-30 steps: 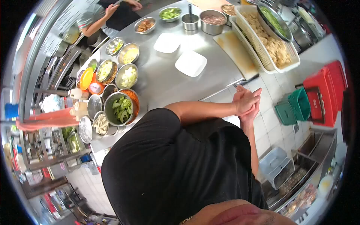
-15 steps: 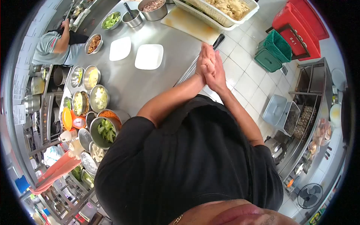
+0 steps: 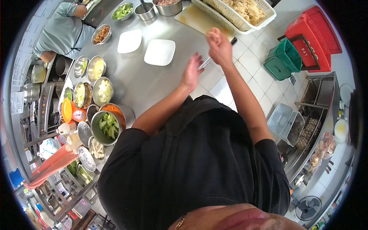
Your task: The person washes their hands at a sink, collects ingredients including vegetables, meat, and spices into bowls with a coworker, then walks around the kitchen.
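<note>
My left hand [image 3: 191,71] is raised near the edge of the steel table [image 3: 138,86], its fingers extended and slightly blurred, holding nothing. To its right and farther forward is my right hand [image 3: 220,49], fingers curled in and no object showing in them. A gap separates the two hands. Behind my right hand lies a stained cutting board [image 3: 194,20], with a dark knife handle [image 3: 234,41] at its corner. A white square plate [image 3: 160,52] sits left of my hands, and a second white plate [image 3: 129,41] stands beside it.
Several metal bowls line the table's left side, including a pot of cut greens [image 3: 108,128]. A white basket [image 3: 251,16] of pale food stands at the far edge. Green bin [image 3: 276,69] and red bin [image 3: 308,38] stand right. A co-worker [image 3: 63,28] bends at far left.
My hands were pressed together and have come apart, the left one drawing back toward me. The co-worker has shifted. The whole view has moved slightly.
</note>
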Tool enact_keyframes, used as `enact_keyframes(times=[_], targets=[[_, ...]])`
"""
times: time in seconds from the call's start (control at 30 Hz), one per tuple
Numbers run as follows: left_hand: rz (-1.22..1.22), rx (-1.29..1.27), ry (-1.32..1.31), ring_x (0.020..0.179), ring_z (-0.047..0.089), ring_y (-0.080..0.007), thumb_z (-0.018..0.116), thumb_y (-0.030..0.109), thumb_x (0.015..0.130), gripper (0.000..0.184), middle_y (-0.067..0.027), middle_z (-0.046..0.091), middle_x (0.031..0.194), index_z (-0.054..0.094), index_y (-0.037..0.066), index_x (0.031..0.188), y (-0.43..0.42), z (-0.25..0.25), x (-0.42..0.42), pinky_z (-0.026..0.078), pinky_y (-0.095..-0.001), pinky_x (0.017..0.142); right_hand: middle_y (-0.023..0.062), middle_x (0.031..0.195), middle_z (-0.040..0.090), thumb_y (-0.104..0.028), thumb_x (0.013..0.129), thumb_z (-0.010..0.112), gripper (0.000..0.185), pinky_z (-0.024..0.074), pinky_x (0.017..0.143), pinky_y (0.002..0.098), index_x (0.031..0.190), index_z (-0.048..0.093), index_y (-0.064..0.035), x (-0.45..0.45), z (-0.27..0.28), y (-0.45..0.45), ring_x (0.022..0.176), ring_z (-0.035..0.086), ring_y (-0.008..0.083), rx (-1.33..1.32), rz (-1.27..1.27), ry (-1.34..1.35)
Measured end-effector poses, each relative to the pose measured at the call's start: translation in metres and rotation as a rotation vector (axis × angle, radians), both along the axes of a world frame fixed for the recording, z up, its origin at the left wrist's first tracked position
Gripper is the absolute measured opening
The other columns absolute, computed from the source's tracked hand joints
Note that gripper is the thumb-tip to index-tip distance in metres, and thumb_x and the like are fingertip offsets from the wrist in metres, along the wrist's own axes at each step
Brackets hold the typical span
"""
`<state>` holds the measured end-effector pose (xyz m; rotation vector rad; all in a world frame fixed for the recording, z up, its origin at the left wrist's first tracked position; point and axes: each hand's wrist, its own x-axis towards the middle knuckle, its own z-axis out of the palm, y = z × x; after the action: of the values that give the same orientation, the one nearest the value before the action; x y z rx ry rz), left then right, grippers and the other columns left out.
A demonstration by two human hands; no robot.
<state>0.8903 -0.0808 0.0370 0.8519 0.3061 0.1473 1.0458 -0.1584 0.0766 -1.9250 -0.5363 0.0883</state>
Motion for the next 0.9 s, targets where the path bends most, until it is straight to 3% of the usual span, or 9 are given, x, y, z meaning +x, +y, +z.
enact_keyframes(times=[0.13,0.27,0.5,0.6,0.63,0.7,0.73,0.77,0.9], targets=[[0.173,0.277,0.127,0.132,0.032,-0.0272,0.041,0.053,0.094,0.073,-0.0128,0.027,0.15,0.02,0.008,0.148,0.025,-0.032,-0.027,0.024,-0.0472,0.108,0.0211,0.116,0.056,-0.035,0.074,0.067,0.054,0.0457,0.088,0.0468,0.117,0.054,-0.0058,-0.015,-0.038,0.02,0.105,0.054,0.04,-0.354,0.205,-0.301],[0.236,0.351,0.229,0.131,0.034,-0.0251,0.046,0.045,0.095,0.066,-0.0122,0.028,0.15,0.026,0.007,0.145,0.05,-0.056,-0.033,0.032,-0.0442,0.103,0.0192,0.121,0.052,-0.035,0.071,0.069,0.059,0.0438,0.09,0.049,0.122,0.052,-0.0112,-0.039,-0.048,0.019,0.108,0.051,0.0397,-0.492,0.278,-0.274],[0.28,0.434,0.238,0.121,0.045,-0.0202,0.053,0.034,0.094,0.055,-0.0113,0.043,0.138,0.038,0.006,0.139,0.097,-0.072,-0.022,0.045,-0.0314,0.086,0.0169,0.131,0.043,-0.032,0.07,0.071,0.06,0.0404,0.095,0.0501,0.125,0.052,-0.0182,-0.045,-0.081,0.014,0.119,0.043,0.0375,-0.625,0.341,-0.528],[0.234,0.522,0.28,0.115,0.048,-0.0184,0.054,0.032,0.093,0.053,-0.0115,0.047,0.133,0.04,0.006,0.137,0.11,-0.074,-0.015,0.045,-0.0298,0.084,0.0173,0.13,0.046,-0.031,0.074,0.07,0.058,0.0393,0.099,0.0468,0.127,0.052,-0.0154,-0.032,-0.08,0.013,0.12,0.045,0.0387,-0.397,0.501,-0.39],[0.21,0.567,0.288,0.114,0.049,-0.0178,0.055,0.032,0.093,0.053,-0.0118,0.047,0.132,0.041,0.006,0.137,0.116,-0.075,-0.012,0.045,-0.0295,0.084,0.0179,0.13,0.047,-0.031,0.076,0.069,0.057,0.0391,0.1,0.0456,0.128,0.052,-0.0139,-0.034,-0.073,0.011,0.12,0.046,0.0383,-0.305,0.503,-0.204],[0.215,0.768,0.318,0.113,0.05,-0.0224,0.057,0.034,0.092,0.053,-0.0166,0.051,0.127,0.046,0.001,0.132,0.119,-0.093,-0.005,0.042,-0.0341,0.092,0.0192,0.13,0.05,-0.031,0.079,0.068,0.057,0.0387,0.102,0.0433,0.129,0.051,-0.0109,-0.037,-0.04,-0.002,0.12,0.048,0.0374,-0.104,0.461,0.111],[0.2,0.947,0.298,0.114,0.05,-0.0275,0.057,0.035,0.092,0.052,-0.0182,0.053,0.124,0.049,0.0,0.129,0.116,-0.087,-0.001,0.039,-0.0388,0.098,0.0208,0.13,0.051,-0.029,0.082,0.067,0.054,0.0391,0.103,0.0427,0.128,0.052,-0.0065,-0.031,-0.083,-0.011,0.119,0.051,0.034,-0.095,0.305,-0.115],[0.196,1.089,0.23,0.118,0.049,-0.0307,0.058,0.033,0.091,0.048,-0.0212,0.052,0.125,0.051,-0.001,0.124,0.113,-0.077,0.003,0.037,-0.0405,0.101,0.0211,0.132,0.05,-0.028,0.081,0.068,0.053,0.0391,0.103,0.0412,0.126,0.053,-0.0048,-0.031,-0.08,-0.029,0.121,0.05,0.0331,-0.211,0.245,-0.177],[0.21,1.391,-0.002,0.128,0.036,-0.0405,0.064,0.028,0.083,0.05,-0.024,0.041,0.136,0.05,0.005,0.126,0.087,-0.05,0.03,0.03,-0.0473,0.106,0.0201,0.123,0.056,-0.025,0.08,0.067,0.049,0.0437,0.097,0.0403,0.123,0.055,-0.0041,-0.061,-0.098,-0.116,0.116,0.053,0.0343,-0.202,-0.08,-0.124]])
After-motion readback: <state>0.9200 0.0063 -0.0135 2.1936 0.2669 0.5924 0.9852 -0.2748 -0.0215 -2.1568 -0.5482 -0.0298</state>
